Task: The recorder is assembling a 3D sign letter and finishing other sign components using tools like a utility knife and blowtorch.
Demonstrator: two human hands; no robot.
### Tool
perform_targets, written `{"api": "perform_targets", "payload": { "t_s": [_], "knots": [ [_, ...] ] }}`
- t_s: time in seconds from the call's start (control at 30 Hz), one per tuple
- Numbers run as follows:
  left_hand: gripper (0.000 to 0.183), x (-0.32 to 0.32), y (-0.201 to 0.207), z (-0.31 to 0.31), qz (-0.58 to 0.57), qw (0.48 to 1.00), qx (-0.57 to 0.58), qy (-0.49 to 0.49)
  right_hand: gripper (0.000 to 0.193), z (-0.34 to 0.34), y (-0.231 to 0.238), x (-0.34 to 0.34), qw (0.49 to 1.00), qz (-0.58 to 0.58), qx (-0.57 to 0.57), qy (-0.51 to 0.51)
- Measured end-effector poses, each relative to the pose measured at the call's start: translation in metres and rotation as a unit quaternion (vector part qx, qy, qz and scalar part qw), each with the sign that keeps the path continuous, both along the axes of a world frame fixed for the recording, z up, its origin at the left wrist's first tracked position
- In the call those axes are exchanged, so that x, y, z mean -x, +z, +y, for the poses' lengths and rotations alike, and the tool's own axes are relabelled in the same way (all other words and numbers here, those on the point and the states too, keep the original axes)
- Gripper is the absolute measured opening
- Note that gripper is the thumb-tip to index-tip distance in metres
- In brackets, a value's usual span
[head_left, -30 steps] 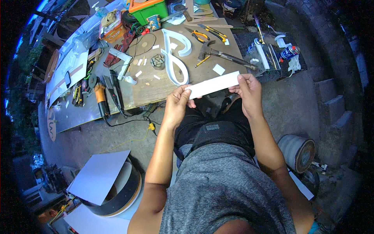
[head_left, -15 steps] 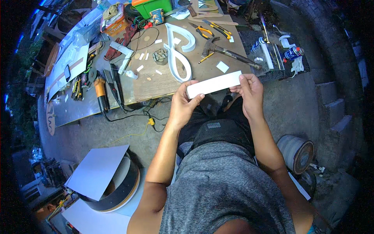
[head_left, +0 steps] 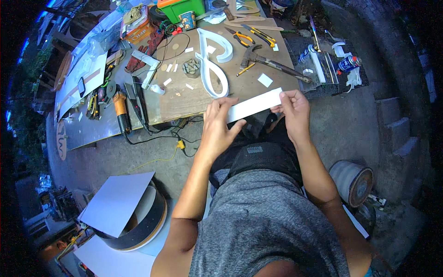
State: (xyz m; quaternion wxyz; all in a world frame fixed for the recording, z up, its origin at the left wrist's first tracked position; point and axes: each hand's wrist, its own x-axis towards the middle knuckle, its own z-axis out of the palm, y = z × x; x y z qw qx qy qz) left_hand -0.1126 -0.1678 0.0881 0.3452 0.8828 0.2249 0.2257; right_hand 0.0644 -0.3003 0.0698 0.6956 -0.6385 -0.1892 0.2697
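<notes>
A flat white strip (head_left: 254, 105) is held out over the table's near edge, tilted up toward the right. My right hand (head_left: 295, 111) pinches its right end between thumb and fingers. At the strip's left end my left hand (head_left: 219, 124) has its thumb and fingers spread apart around it; whether the fingers touch the strip is hard to make out. Just beyond, a white curved channel letter (head_left: 216, 76) with raised walls lies on the brown board (head_left: 177, 99). A small white square (head_left: 264, 80) and a claw hammer (head_left: 272, 63) lie to its right.
Pliers (head_left: 240, 38), a utility knife (head_left: 258, 34) and a pencil (head_left: 245, 69) lie beyond the hammer. At left are an angle grinder (head_left: 120, 108) and a black flat iron (head_left: 136, 97). A spray can (head_left: 348, 63) stands right. Cables (head_left: 182, 134) hang below the table.
My left thumb has come off the strip's face and the hand has opened around its left end. My right hand keeps its hold, and the strip has shifted slightly down.
</notes>
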Motion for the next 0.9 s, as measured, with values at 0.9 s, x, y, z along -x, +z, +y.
{"api": "perform_targets", "payload": {
  "t_s": [0.9],
  "knots": [
    [0.042, 0.038, -0.014, -0.006, 0.205, 0.879, 0.403, -0.153, 0.016, 0.012, 0.004, 0.026, 0.919, -0.186, 0.063, 0.343]
  ]
}}
